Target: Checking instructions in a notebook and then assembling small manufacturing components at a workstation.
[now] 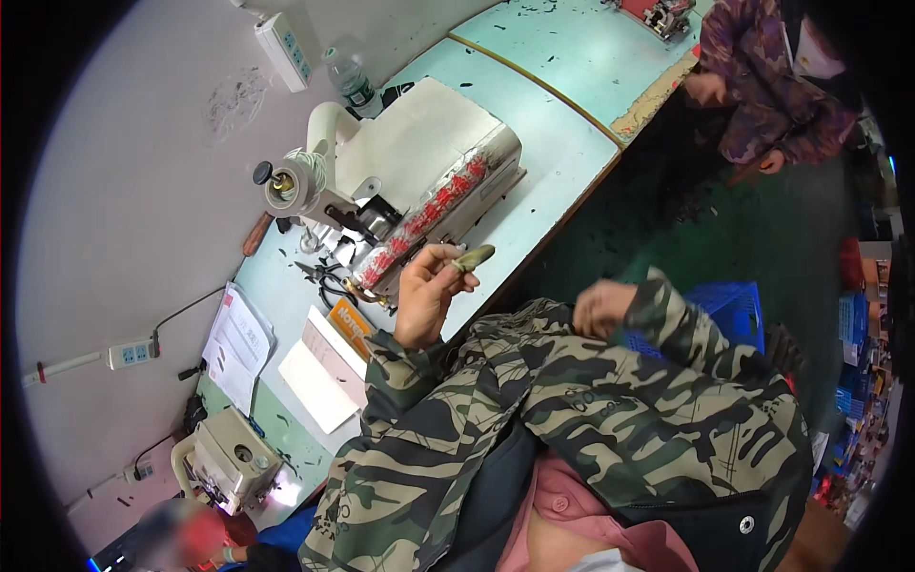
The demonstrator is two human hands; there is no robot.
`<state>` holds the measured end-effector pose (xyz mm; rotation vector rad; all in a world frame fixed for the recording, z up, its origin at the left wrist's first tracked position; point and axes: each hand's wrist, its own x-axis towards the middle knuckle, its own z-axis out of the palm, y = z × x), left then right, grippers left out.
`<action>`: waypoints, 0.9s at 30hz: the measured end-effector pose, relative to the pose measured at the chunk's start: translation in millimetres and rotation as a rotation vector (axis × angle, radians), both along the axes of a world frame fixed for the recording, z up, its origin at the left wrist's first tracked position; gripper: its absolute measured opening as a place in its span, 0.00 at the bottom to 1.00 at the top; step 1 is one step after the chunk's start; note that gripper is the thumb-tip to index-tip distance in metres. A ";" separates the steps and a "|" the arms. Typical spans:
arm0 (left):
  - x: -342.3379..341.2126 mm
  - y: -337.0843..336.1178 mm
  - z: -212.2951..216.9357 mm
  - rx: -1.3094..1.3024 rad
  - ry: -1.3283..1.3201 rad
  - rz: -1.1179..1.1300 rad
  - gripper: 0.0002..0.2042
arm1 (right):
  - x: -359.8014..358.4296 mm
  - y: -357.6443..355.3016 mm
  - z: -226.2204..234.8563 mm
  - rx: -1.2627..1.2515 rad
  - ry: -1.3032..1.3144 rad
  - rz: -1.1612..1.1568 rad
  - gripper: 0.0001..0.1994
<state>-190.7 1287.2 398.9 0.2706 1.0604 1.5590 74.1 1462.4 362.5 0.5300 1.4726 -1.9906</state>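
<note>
Pinched between the thumb and fingers of my left hand (pixel 427 297) is a small olive-brown oval piece (pixel 475 257). Its material is too small to tell. That hand is raised in front of the sewing machine (pixel 429 153), a cream one with red markings along its near edge. My right hand (pixel 602 307) hovers to the right, near my jacket and the blue crate (pixel 729 313). Its fingers look curled but are smeared by motion, so I cannot make out anything in them.
Black-handled pliers (pixel 329 278), an orange booklet (pixel 351 326) and papers (pixel 238 343) lie left on the table. A plastic bottle (pixel 351 84) stands behind the machine. Another sewing machine (pixel 233 459) is lower left. A co-worker (pixel 777 86) sits upper right; another person (pixel 191 534) is lower left.
</note>
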 end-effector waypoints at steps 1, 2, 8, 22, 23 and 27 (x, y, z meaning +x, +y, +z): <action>-0.9 -1.4 1.0 -0.010 -0.007 -0.005 0.07 | 18.4 -18.4 -25.3 0.034 -0.095 0.143 0.09; 0.1 0.3 3.5 0.004 -0.021 0.000 0.07 | 36.2 -36.7 -57.1 0.170 0.035 0.040 0.08; 10.6 -5.6 -4.2 -0.033 0.000 -0.065 0.06 | 66.3 -83.0 -167.4 1.089 0.004 0.473 0.09; 18.5 -11.2 1.8 -0.065 0.067 -0.036 0.06 | -21.2 -37.8 18.3 0.703 0.299 -0.133 0.09; 18.8 -5.5 5.6 -0.071 0.069 -0.034 0.06 | -41.1 -32.2 30.2 0.623 0.423 -0.370 0.10; 15.9 0.5 12.1 0.018 0.160 -0.078 0.07 | -106.6 -33.2 62.4 0.130 0.365 -0.600 0.13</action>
